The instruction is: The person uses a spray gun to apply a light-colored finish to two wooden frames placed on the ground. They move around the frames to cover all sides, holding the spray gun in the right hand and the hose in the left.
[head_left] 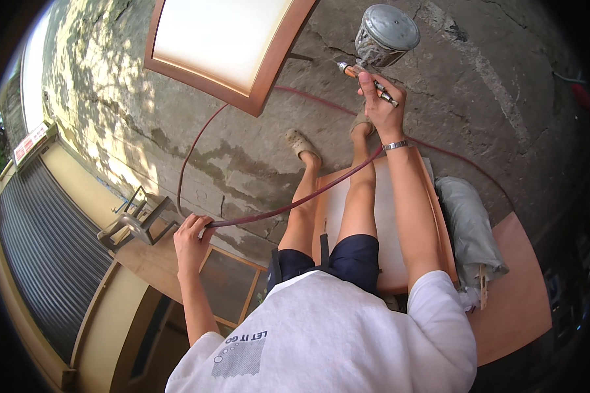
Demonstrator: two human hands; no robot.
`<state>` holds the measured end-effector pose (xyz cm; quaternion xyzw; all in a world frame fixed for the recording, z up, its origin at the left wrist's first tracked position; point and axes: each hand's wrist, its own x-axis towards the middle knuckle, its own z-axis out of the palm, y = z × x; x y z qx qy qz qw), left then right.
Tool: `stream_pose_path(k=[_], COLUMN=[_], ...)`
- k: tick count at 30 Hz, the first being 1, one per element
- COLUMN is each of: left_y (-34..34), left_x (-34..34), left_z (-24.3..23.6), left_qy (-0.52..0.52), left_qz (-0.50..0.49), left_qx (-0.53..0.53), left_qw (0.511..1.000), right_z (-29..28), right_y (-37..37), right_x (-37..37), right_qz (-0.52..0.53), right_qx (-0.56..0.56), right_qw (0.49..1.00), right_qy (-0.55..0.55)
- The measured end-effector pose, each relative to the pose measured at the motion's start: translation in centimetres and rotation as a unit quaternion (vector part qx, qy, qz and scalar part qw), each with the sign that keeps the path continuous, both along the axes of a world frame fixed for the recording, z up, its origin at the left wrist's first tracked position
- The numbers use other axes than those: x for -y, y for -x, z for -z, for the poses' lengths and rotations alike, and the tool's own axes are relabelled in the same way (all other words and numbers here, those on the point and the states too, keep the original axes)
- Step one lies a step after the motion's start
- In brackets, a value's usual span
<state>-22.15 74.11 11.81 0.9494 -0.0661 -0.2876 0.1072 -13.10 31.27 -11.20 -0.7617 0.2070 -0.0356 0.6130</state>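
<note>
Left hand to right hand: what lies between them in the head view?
In the head view, a dark red hose spans that stretch, curving from the left hand toward the right hand, in front of both lower legs.

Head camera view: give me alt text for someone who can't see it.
A person's right hand grips a spray gun with a silver metal cup, while the left hand holds a dark red hose. Ahead is a brown-framed white panel over cracked, stained concrete ground.
</note>
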Motion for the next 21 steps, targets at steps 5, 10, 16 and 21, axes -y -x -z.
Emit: stream_pose_path(k=[5,10,16,21], left_y=[1.2,2.7,3.9,5.0], left_x=[-2.1,-4.0,-5.2,-6.2], left_z=[-0.4,-0.2,-0.5,-0.3], left_qy=[0.005,0.005,0.006,0.013], left_qz=[0.018,0.018,0.015,0.004], left_qx=[0.008,0.005,-0.019,-0.033], left_qw=[1.000,1.000,1.000,0.999], right_z=[-0.6,-1.0,-2.2,-2.4], right_y=[3.9,7.2,10.7,11.4], right_x=[-3.7,-7.0,-10.0,-11.1], right_qz=[-0.024,-0.077,-0.140,-0.161], right_qx=[0.022,0.002,-0.001,-0.006], right_qw=[0.999,0.997,0.989,0.985], right_qy=[0.004,-0.012,-0.039,-0.067])
